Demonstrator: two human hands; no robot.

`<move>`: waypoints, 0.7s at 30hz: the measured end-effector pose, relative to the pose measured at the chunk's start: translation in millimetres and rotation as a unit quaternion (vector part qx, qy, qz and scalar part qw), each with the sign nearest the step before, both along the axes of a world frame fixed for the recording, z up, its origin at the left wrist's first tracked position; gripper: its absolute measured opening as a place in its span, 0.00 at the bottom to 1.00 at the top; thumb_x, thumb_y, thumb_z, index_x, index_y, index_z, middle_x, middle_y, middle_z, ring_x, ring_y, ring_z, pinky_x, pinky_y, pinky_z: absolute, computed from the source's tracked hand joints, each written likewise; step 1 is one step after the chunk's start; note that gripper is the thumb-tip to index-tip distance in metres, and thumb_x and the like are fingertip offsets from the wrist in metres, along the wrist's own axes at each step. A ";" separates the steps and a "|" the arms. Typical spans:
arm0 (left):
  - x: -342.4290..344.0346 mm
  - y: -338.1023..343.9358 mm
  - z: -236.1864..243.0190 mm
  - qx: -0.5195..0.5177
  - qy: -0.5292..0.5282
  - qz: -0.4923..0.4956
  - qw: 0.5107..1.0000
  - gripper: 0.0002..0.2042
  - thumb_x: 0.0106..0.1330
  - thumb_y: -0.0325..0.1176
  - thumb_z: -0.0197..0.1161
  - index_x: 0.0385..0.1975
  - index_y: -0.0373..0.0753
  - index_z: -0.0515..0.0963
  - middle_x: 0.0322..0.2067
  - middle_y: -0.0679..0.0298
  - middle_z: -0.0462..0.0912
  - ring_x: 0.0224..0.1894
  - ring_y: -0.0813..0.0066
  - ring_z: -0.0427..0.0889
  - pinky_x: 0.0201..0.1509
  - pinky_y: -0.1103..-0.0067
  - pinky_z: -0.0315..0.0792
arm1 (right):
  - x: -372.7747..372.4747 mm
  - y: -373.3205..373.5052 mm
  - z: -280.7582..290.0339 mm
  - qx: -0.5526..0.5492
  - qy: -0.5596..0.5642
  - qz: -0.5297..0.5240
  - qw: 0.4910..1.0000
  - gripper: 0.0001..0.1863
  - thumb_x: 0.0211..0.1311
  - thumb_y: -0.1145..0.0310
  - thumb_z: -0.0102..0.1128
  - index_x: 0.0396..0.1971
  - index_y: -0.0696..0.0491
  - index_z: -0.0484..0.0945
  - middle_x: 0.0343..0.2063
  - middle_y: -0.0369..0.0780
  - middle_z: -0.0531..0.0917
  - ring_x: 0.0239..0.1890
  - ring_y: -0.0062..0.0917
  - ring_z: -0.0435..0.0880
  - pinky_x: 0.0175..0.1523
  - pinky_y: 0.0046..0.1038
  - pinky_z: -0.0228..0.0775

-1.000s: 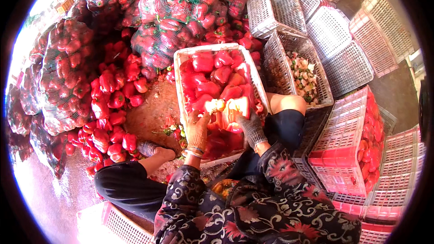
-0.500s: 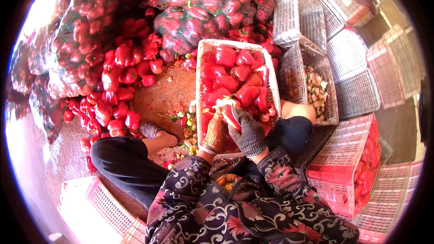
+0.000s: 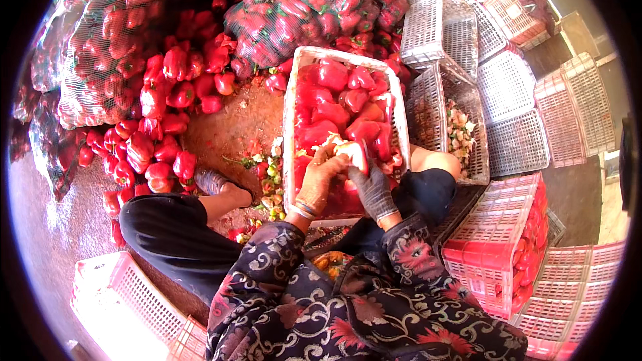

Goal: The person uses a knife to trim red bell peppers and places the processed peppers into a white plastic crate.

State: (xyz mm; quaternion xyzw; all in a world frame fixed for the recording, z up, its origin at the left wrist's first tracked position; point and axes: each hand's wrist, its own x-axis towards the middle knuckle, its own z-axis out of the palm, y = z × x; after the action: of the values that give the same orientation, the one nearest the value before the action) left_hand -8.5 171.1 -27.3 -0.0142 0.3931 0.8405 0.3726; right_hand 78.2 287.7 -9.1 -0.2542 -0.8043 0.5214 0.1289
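My right hand [image 3: 374, 192], in a dark grey glove, is closed around a cut red bell pepper [image 3: 358, 154] whose pale inside shows. My left hand [image 3: 319, 175], orange-brown with a pale band at the wrist, is closed with its fingertips against the pepper. Pale, seedy core material [image 3: 334, 140] shows at those fingers; how much of it they grip is partly hidden. Both hands are over the near part of a white plastic crate [image 3: 289, 127] of red bell peppers [image 3: 332, 75] between my knees.
Loose red peppers [image 3: 152, 100] and mesh sacks [image 3: 110, 47] of peppers lie to the left and ahead. Pepper trimmings [image 3: 272, 184] are on the floor beside the crate. At right stand a crate of pale cores [image 3: 460, 132], stacked crates [image 3: 511, 87] and a filled crate [image 3: 495, 244].
My left hand has shifted up and right, its fingers now over the pepper. In my right hand the pepper has turned so its pale inside shows. The whole view has shifted slightly.
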 end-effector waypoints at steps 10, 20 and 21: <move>-7.6 -18.5 -13.8 -0.040 0.006 0.000 0.999 0.14 0.57 0.23 0.59 0.44 0.33 0.78 0.32 0.62 0.82 0.30 0.76 0.79 0.33 0.78 0.75 | -8.1 -26.7 25.2 0.166 0.019 0.061 0.984 0.23 0.60 0.61 0.61 0.53 0.55 0.75 0.39 0.48 0.82 0.39 0.35 0.84 0.44 0.34 0.76; -60.2 -82.0 -32.5 0.056 -0.089 0.183 0.977 0.21 0.51 0.19 0.52 0.49 0.36 0.71 0.39 0.53 0.78 0.30 0.63 0.80 0.36 0.68 0.80 | -7.3 9.3 31.2 -0.300 0.030 -0.244 0.922 0.18 0.63 0.55 0.59 0.44 0.53 0.77 0.32 0.35 0.82 0.25 0.19 0.80 0.24 0.22 0.70; -67.8 -90.9 -42.1 0.048 -0.079 0.223 0.970 0.18 0.55 0.21 0.55 0.47 0.36 0.73 0.39 0.55 0.78 0.34 0.65 0.80 0.38 0.73 0.78 | 5.7 36.1 14.5 -0.301 0.013 -0.201 0.932 0.20 0.60 0.55 0.62 0.47 0.52 0.77 0.33 0.34 0.81 0.29 0.20 0.81 0.26 0.23 0.73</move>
State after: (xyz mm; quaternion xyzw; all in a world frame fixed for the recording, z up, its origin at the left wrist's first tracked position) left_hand -76.3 80.2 -69.3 -0.1499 0.3082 0.9165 0.2063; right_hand 83.9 323.8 5.4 -0.4305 -0.5403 0.7054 0.1586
